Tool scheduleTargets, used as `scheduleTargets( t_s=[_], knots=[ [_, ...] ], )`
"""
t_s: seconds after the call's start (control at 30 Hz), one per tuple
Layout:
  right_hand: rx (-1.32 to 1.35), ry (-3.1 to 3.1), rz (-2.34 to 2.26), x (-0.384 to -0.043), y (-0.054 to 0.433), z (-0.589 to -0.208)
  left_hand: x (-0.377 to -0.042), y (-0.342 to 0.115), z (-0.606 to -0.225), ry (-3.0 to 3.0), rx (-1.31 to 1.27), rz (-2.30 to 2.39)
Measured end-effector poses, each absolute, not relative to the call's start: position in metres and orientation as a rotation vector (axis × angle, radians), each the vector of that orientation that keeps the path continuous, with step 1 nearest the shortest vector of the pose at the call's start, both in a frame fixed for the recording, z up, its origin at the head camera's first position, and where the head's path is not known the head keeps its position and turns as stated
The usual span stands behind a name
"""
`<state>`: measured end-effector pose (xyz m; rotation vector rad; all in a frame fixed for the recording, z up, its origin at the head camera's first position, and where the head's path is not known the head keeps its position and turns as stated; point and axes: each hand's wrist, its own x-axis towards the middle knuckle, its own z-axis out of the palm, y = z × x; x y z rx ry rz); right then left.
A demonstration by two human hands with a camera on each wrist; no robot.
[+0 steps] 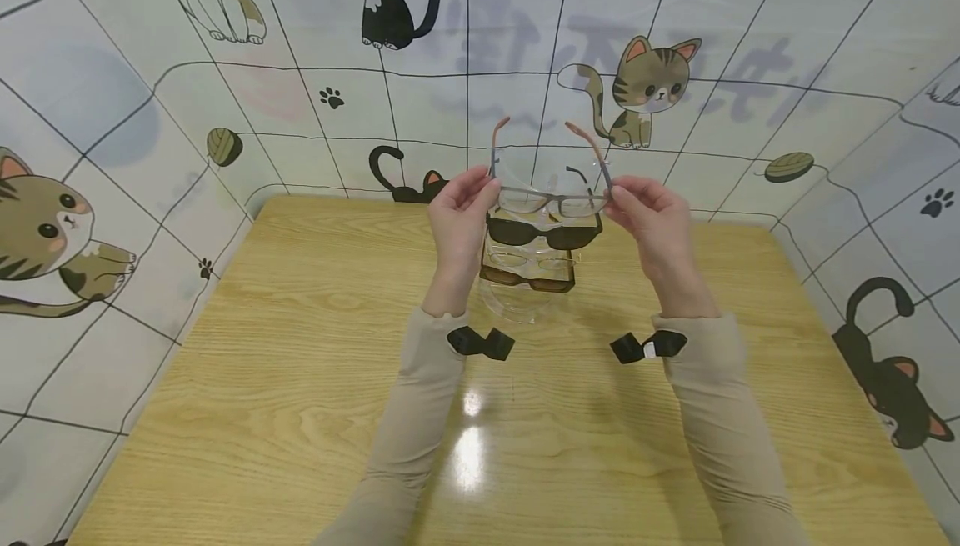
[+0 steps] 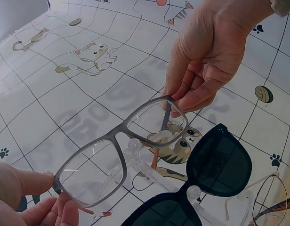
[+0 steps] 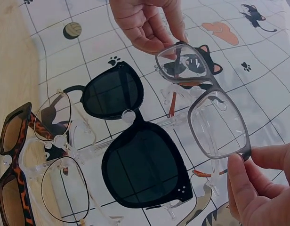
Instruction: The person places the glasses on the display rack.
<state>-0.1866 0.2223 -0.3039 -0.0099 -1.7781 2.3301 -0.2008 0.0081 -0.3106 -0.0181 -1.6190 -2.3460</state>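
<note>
Both hands hold a pair of grey-framed eyeglasses (image 1: 553,198) at the top of a clear display stand (image 1: 517,311). My left hand (image 1: 459,221) pinches one hinge corner between thumb and fingers; my right hand (image 1: 660,225) pinches the other. The temples are unfolded and point away, with orange-brown tips. In the left wrist view, the bridge is close to a clear knob on the stand; whether it rests there I cannot tell. Below sit black sunglasses (image 3: 142,165), thin wire-rimmed glasses (image 3: 66,190) and tortoiseshell sunglasses (image 3: 15,165).
The stand is near the back edge of a wooden table (image 1: 315,379). Behind and at both sides rises a white sheet (image 1: 510,104) with grid lines and cartoon cats. Black bands (image 1: 480,343) are on both sleeved wrists.
</note>
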Motion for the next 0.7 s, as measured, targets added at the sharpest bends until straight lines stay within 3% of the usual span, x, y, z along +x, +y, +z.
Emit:
scheduleTargets(
  t_s=[0.7],
  knots=[
    [-0.035,-1.876,2.245,-0.187,0.224,-0.309,-0.207,0.009,-0.323,-1.626,-0.044,-2.359]
  ],
)
